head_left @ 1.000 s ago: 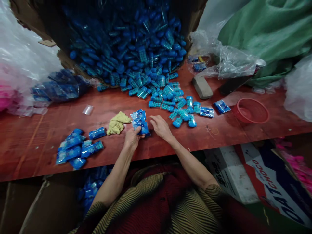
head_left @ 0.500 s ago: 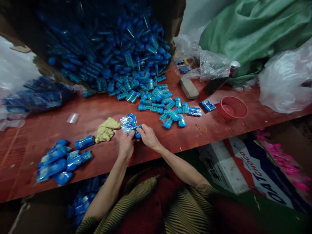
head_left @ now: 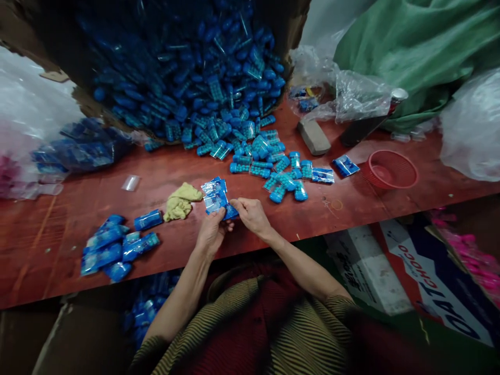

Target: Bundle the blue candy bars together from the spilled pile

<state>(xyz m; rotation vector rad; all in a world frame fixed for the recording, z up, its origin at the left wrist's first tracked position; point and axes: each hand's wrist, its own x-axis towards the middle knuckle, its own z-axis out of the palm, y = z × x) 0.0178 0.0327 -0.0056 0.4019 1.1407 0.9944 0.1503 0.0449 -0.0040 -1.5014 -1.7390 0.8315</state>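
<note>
Near the table's front edge, my left hand (head_left: 213, 230) pinches a small blue printed plastic sleeve (head_left: 230, 211) between thumb and fingers. The fingertips of my right hand (head_left: 253, 216) grip the same sleeve from the right side. Whether anything is inside it I cannot tell. Just beyond my fingers lie several flat blue-and-silver sleeves (head_left: 214, 192), overlapping on the table. A crumpled yellow cloth (head_left: 182, 201) is left of them. Further left rest a blue wrapped bottle (head_left: 148, 220) and a heap of blue wrapped bottles (head_left: 103, 250).
A large torn carton (head_left: 299, 31) spills small blue capped bottles (head_left: 250, 130) onto the red table (head_left: 187, 166). At right are a grey block (head_left: 313, 137), a dark flask (head_left: 361, 130), a blue packet (head_left: 346, 165) and a red plastic basket (head_left: 392, 171). Cartons (head_left: 417, 281) stand below.
The view has shifted, so the table's contents sit further right in it. My hands still hold at the same spot, but the left fingers have opened out slightly beneath, and the blue piece looks flatter.
</note>
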